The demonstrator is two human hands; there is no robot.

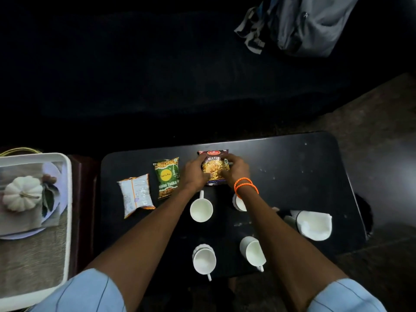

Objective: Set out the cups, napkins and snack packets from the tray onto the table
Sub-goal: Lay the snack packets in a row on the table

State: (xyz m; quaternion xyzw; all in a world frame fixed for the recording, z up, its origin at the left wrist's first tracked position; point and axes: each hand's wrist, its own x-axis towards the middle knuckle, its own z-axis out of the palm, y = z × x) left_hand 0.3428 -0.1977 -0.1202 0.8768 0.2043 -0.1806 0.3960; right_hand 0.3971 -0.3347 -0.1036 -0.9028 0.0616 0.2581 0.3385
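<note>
Both hands on the red packet (213, 167). Left hand (195, 174) grips its left edge, right hand (234, 168) grips the right edge, fingers curled over the front from each side. Grip is narrow, holding the packet flat against the worktop (292, 167). Two-sided hold looks meant to square it up and line it with the other packets, not to lift it; that's my read.

Packet sits at the far middle of the worktop. Long axis runs near-to-far, brand label end pointing away from the person, bottom seal toward them. Print faces up, slightly tilted clockwise at most.

Just left of it: green packet (167, 177), same near-to-far axis, top away, leaning a bit right. Further left: white packet (135, 195), back side up, also long axis near-to-far, tilted. Three in a row along the far side, so the row seems deliberate.

Nearer the person, four cups: one (201, 209) just below the left wrist, handle pointing away; one (239, 202) mostly hidden under the right wrist; two closer, (204, 260) and (253, 252), handles toward the person. All mouth up, roughly a two-by-two grid.

Napkins (314, 225) at right, folded, well apart from the packets.

Tray (67, 199) off to the left, beside the worktop; only a pumpkin (22, 193) and plate show in it. Task looks close to finished.
</note>
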